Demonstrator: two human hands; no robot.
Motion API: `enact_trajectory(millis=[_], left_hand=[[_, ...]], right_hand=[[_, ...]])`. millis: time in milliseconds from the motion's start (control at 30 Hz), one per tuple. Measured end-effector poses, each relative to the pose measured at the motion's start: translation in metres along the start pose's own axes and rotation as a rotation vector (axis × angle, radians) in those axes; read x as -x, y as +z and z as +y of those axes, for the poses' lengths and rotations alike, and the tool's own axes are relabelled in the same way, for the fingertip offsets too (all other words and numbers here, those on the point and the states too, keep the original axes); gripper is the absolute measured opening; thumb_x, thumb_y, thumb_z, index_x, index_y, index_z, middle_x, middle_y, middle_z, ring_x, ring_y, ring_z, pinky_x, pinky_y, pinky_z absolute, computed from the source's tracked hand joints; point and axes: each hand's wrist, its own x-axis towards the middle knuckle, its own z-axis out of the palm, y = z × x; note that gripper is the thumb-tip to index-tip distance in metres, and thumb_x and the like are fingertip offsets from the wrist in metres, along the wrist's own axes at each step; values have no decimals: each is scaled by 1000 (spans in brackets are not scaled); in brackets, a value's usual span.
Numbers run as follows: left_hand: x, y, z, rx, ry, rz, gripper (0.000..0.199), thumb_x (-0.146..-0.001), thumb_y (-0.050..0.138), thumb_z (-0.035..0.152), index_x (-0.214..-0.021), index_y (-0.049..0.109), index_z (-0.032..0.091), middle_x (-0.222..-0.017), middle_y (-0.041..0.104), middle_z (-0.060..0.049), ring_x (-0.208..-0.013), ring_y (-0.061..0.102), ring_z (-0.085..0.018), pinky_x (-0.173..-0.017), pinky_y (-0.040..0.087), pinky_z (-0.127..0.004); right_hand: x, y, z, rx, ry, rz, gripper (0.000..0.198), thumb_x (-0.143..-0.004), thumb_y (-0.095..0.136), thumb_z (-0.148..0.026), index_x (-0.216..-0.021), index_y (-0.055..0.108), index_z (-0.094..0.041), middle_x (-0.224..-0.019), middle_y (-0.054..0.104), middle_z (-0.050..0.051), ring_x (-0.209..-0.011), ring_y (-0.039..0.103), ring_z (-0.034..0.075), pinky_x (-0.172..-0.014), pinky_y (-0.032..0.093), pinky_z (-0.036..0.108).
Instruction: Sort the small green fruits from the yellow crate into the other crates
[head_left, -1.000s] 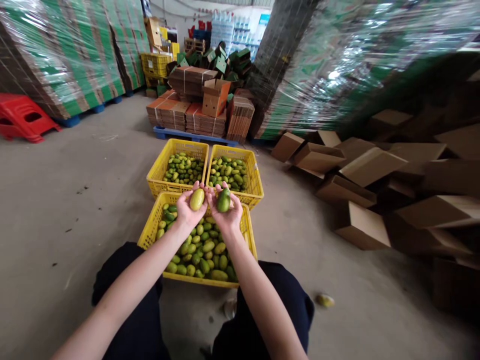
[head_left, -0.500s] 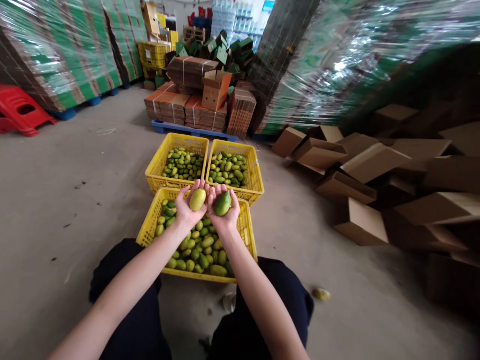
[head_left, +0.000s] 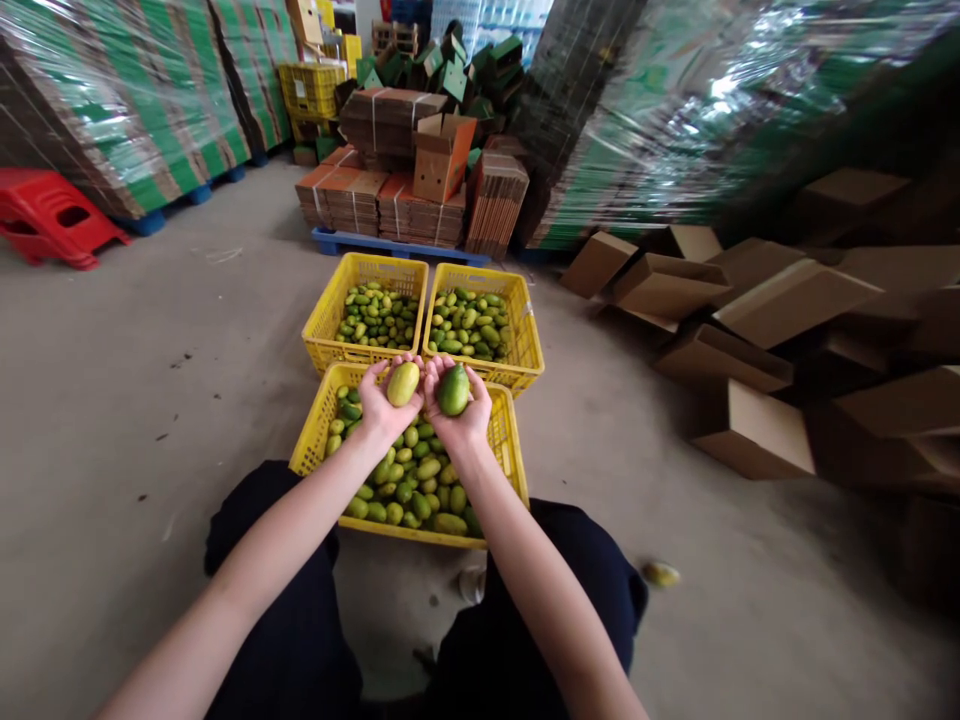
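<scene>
From where I stand, the person sits over a yellow crate point(head_left: 420, 534), both palms turned up above the fruit inside it. On the left hand point(head_left: 377, 410) rests a yellow fruit point(head_left: 403, 384), cradled in the palm with the fingers loosely spread. The right hand point(head_left: 467, 420) bears a green fruit point(head_left: 454, 390) in the same way, thumb apart from the fingers. The hands are side by side, fingertips close together.

Just beyond stand a rear left crate point(head_left: 326, 352) and a rear right crate point(head_left: 528, 340), each holding more green and yellowish fruit. Bluish marks on the far rim of the left one may be lettering, but I can't read them from here. Farther back, another yellow crate point(head_left: 324, 92) carries a pale label point(head_left: 300, 88), its print too small to make out. Strapped, flattened cartons point(head_left: 346, 195) lie on a blue pallet point(head_left: 397, 246). A red stool point(head_left: 64, 220) stands off to the left; loose brown cartons point(head_left: 757, 435) are heaped to the right, and a single fruit point(head_left: 661, 574) lies on the floor beside the person's knee.
</scene>
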Motion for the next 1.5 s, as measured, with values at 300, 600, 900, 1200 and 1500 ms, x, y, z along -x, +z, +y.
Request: enact_trajectory(millis=[300,600,900,1200,1500], left_hand=[[1,2,2,-57,18,-40,25,-85,45,20,-75,68,16,-81,74,-6,-75,70,-16,-67,54,-25],[3,3,6,-44,16,-95,39,-89,41,21,-118,65,14,-101,75,-9,-103,70,-19,-82,56,-26],[1,-1,5,-51,20,-117,38,-89,41,23,-117,66,13,-104,75,-10,-104,70,-19,-84,56,-26],[3,0,4,-67,-1,-96,37,-88,42,22,-113,67,12,-100,75,-10,-100,71,-19,-80,56,-25],[6,-8,6,-104,-21,-105,41,-87,43,19,-121,64,11,-104,74,-13,-101,70,-21,-80,58,-27]], right_hand=[[7,2,-2,70,-20,-90,14,-80,56,-20,-91,63,-16,-82,75,2,-73,71,14,-61,60,22],[6,3,-2,91,-84,-58,12,-79,56,-14,-87,65,-19,-80,74,-1,-78,72,14,-68,60,23],[5,-1,-1,94,-83,-76,13,-82,54,-17,-89,65,-20,-81,74,-1,-80,70,14,-70,61,25],[4,-3,-2,101,-58,-91,11,-80,57,-21,-87,65,-19,-82,74,0,-78,71,15,-69,60,24],[16,-5,-14,103,-85,-84,11,-83,57,-24,-88,65,-19,-81,73,0,-79,69,14,-69,59,23]])
